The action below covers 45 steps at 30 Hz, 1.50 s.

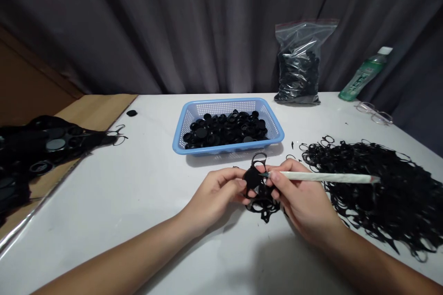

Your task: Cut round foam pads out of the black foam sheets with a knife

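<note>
Two bare forearms [104,258] come in from the near edge and meet over a white desk [114,226] that fills most of the view. A grey pleated curtain [207,23] hangs along the far side. At the far left, a plywood board [97,110] lies partly under a heap of black punched sheet [44,147], with round holes and some grey discs showing in it. Just right of the hands spreads a tangle of black perforated scrap [387,189].

Near the far edge sits a blue plastic basket [224,102] full of black round discs [221,129]. Behind it and to the right stands a clear zip bag [299,62] packed with more black pieces. Farther right, a bottle with a green label [363,76] sits at a slant, with wire-framed glasses [374,113] just in front of it.

Between the hands, above the desk, is a black punched web [261,205]. The left hand [214,198] curls its fingers [238,180] nearly closed, pinching the web against the thumb. The right hand [304,198] closes its fingers [277,177] around a long white stick [321,176], whose dark tip meets the web. A small black disc [131,113] lies alone on the desk beside the board.
</note>
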Each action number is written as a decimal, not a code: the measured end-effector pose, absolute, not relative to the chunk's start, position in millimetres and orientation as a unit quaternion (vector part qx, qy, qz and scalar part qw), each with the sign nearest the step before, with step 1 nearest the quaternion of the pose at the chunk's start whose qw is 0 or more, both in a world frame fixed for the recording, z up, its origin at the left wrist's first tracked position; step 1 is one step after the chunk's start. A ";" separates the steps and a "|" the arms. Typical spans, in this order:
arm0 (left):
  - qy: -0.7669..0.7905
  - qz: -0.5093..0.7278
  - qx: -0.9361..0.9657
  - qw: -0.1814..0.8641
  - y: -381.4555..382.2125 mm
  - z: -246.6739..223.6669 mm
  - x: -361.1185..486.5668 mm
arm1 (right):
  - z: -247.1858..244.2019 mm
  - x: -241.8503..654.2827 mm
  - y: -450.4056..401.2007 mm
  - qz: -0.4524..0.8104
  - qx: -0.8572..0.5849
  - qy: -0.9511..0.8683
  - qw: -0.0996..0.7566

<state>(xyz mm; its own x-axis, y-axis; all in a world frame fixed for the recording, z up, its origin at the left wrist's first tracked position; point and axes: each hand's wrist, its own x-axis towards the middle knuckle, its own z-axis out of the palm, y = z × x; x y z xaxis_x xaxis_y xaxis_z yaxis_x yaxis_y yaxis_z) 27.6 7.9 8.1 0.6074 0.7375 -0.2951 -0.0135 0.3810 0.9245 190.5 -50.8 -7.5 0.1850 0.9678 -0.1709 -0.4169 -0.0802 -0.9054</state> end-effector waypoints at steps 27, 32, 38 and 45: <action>0.381 0.266 0.507 0.726 6.6 8.2 29.4 | -1.2 193.1 -53.0 0.446 -0.544 -0.420 0.574; 0.353 0.257 0.534 0.724 4.6 2.6 26.9 | 1.9 192.8 -55.6 0.349 -0.566 -0.512 0.544; 0.266 0.277 0.598 0.704 6.9 -2.0 23.9 | -5.6 198.3 -54.1 0.278 -0.606 -0.567 0.483; 0.225 0.183 0.345 0.892 4.0 -2.1 23.1 | -4.4 203.1 -47.3 0.210 -0.638 -0.571 0.472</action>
